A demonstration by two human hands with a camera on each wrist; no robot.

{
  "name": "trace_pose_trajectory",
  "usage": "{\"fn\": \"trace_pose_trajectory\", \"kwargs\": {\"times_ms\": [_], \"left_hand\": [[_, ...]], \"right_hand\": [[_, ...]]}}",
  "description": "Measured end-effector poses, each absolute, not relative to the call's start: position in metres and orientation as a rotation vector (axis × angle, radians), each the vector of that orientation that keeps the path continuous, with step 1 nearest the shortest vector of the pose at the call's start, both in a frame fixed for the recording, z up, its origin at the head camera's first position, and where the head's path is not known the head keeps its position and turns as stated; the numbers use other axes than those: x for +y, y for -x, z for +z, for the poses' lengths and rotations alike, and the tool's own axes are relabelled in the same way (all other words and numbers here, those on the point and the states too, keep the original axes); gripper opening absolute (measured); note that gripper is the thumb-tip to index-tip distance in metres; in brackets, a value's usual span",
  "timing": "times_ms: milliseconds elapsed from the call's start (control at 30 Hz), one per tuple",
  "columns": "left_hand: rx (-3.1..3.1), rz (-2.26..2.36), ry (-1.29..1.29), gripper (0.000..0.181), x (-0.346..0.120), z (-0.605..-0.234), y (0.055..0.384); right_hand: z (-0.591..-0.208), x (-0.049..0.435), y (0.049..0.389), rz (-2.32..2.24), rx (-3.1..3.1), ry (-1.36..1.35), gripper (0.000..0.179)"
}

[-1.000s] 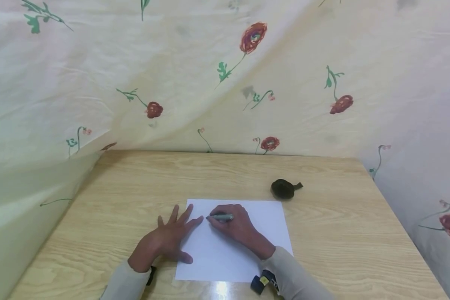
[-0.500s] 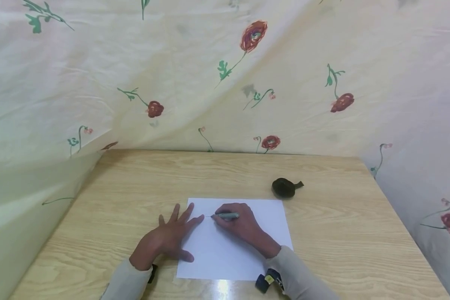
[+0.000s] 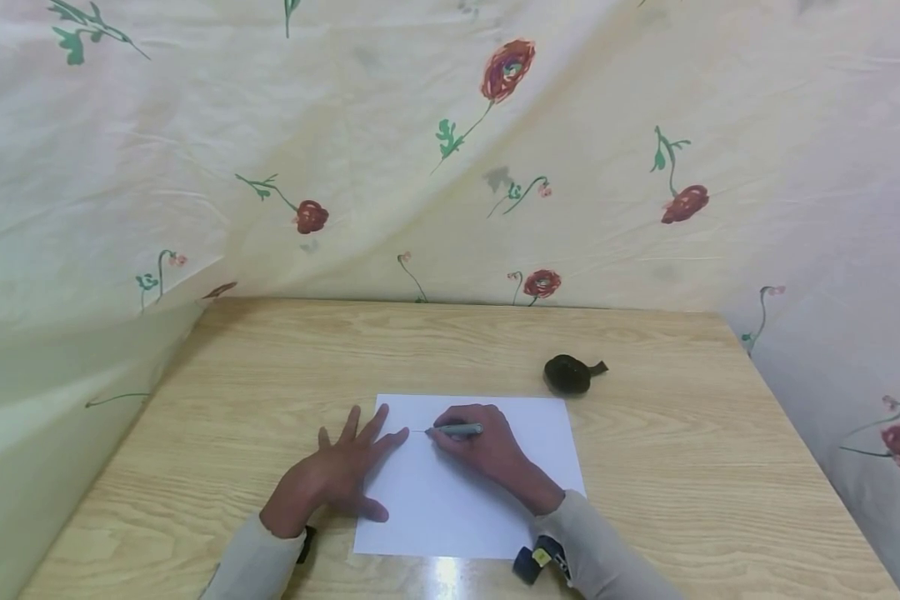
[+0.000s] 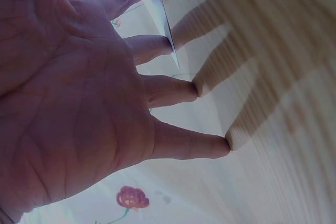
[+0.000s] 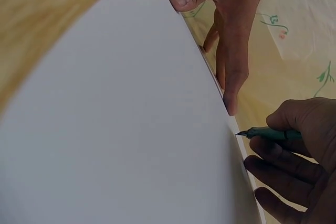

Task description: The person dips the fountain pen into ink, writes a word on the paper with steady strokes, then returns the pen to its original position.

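Note:
A sheet of white paper [image 3: 427, 517] lies on the wooden table in front of me. My left hand [image 3: 337, 475] rests with spread fingers over the sheet's left edge; in the left wrist view some straight fingertips [image 4: 212, 145] touch bare wood. On the upper part of the sheet, my right hand [image 3: 487, 443] pinches a green fountain pen [image 3: 461, 429] between thumb and fingers. The pen's dark pointed nib [image 5: 242, 133] shows in the right wrist view, at the paper. A short thin line [image 3: 417, 431] runs between the left index fingertip and the nib.
Beyond the sheet's upper right corner sits a dark round object [image 3: 567, 376] with a short tab; its kind is unclear. The wooden table [image 3: 682, 417] ends at a flowered cloth [image 3: 390, 167] hanging behind and at both sides. A black device [image 3: 540, 558] is strapped at the right wrist.
My right hand has slid a little to the right with the pen, and a thin line has appeared behind the nib. The left hand has stayed in place.

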State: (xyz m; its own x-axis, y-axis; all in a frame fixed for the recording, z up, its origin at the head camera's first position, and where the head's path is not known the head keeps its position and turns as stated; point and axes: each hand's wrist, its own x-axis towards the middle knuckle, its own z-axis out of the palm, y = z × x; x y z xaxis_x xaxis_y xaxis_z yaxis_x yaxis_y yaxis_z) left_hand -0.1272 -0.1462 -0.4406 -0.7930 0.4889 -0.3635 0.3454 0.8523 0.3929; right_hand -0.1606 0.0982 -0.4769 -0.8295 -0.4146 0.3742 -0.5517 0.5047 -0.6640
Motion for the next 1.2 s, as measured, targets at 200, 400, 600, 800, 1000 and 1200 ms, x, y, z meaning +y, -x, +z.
{"fn": "trace_pose_trajectory", "kwargs": {"times_ms": [200,400,600,800,1000,1200], "left_hand": [[2.564,0.430,-0.622,0.107,-0.147,-0.440,0.126],[2.567,0.428,-0.635,0.107,-0.148,-0.440,0.126],[2.564,0.430,-0.631,0.107,-0.150,-0.439,0.124],[2.571,0.413,-0.636,0.106,-0.147,-0.441,0.126],[2.571,0.413,-0.644,0.106,-0.146,-0.441,0.126],[2.575,0.421,-0.643,0.106,-0.146,-0.442,0.127]], "right_hand": [[-0.477,0.101,0.160,1.236,-2.566,-0.843,0.007],[-0.477,0.102,0.159,1.266,-2.571,-0.828,0.006],[-0.478,0.102,0.158,1.253,-2.562,-0.841,0.005],[-0.476,0.107,0.156,1.240,-2.565,-0.795,0.006],[-0.476,0.112,0.156,1.234,-2.573,-0.806,0.005],[-0.475,0.115,0.157,1.183,-2.567,-0.815,0.006]]}}
